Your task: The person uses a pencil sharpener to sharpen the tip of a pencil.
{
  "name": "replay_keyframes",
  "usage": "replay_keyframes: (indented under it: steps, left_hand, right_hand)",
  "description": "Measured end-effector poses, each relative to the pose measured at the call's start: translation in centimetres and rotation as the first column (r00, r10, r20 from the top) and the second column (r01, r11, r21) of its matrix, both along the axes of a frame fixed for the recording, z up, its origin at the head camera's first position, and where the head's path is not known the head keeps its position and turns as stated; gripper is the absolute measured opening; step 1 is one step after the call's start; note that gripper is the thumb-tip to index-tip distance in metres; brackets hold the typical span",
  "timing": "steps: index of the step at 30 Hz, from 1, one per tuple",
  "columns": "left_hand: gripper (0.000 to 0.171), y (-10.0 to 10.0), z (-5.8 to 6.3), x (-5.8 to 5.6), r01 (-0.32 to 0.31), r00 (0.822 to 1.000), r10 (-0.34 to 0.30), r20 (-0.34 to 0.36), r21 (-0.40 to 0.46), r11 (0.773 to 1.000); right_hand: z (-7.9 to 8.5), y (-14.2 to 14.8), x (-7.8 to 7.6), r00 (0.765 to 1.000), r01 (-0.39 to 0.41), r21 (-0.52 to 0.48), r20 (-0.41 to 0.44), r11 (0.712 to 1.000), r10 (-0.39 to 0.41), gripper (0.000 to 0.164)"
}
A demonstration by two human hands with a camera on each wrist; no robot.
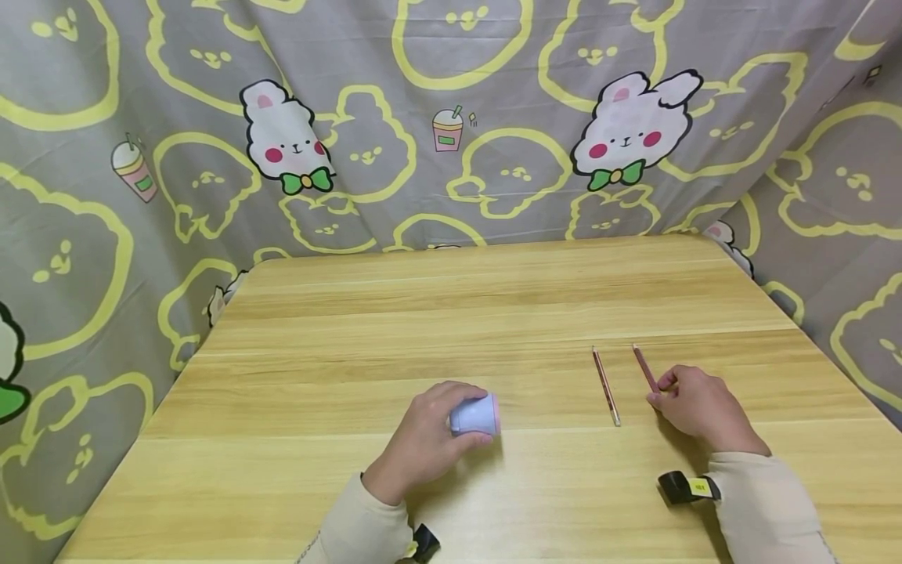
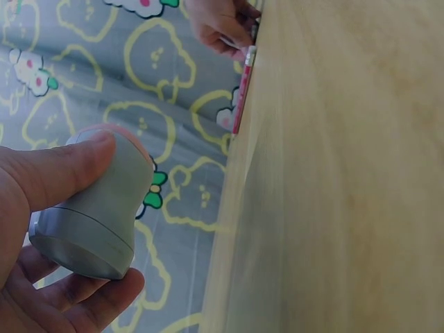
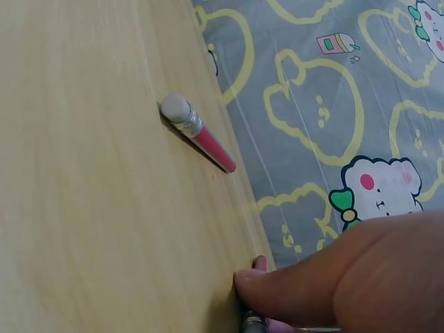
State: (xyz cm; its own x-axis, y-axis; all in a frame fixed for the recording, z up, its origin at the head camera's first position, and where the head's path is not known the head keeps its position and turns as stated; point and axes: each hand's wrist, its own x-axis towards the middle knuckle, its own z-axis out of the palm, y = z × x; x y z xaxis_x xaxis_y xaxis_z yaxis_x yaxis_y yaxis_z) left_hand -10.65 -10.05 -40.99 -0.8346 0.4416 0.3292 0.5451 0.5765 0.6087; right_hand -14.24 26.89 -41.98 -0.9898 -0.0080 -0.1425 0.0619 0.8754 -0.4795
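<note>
My left hand [image 1: 430, 435] holds a small light-blue cylinder [image 1: 474, 415] with a narrowed waist and a pink end, over the table. In the left wrist view the thumb [image 2: 90, 156] lies along the side of this cylinder [image 2: 104, 187], with fingers under its grey base. Over on the right, my right hand [image 1: 701, 403] pinches a reddish pencil [image 1: 644, 366] near its close end; the far end points away from me. The thumb hides part of that pencil [image 3: 259, 263] in the right wrist view. A second pencil [image 1: 606, 388] lies to its left, eraser end [image 3: 177, 109] toward me.
The pencils lie on a light wood-grain table [image 1: 338, 337]. A grey curtain [image 1: 395, 188] with yellow outlines and white cartoon animals hangs behind the table and along its sides. Black wrist straps show at the left [image 1: 425, 542] and right [image 1: 676, 487] sleeves.
</note>
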Motion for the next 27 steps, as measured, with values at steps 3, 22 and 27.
replay_keyframes:
  steps: [3,22,27]
  left_hand:
    - [0.047,0.0,0.0,0.0,-0.003,1.000,0.003,-0.001,0.000,1.000]
    - [0.047,-0.1,0.0,-0.1,-0.012,1.000,0.012,-0.026,0.005,1.000]
    - [0.047,-0.1,-0.1,-0.2,-0.017,0.999,0.017,-0.032,0.004,1.000]
  right_hand:
    - [0.0,-0.1,0.0,1.000,-0.017,0.004,0.004,1.000,0.017,0.020]
    - [0.3,-0.9,0.2,0.984,-0.028,-0.024,-0.175,0.999,0.023,0.016]
    - [0.2,-1.5,0.3,0.955,-0.077,-0.049,-0.291,0.996,0.059,0.012]
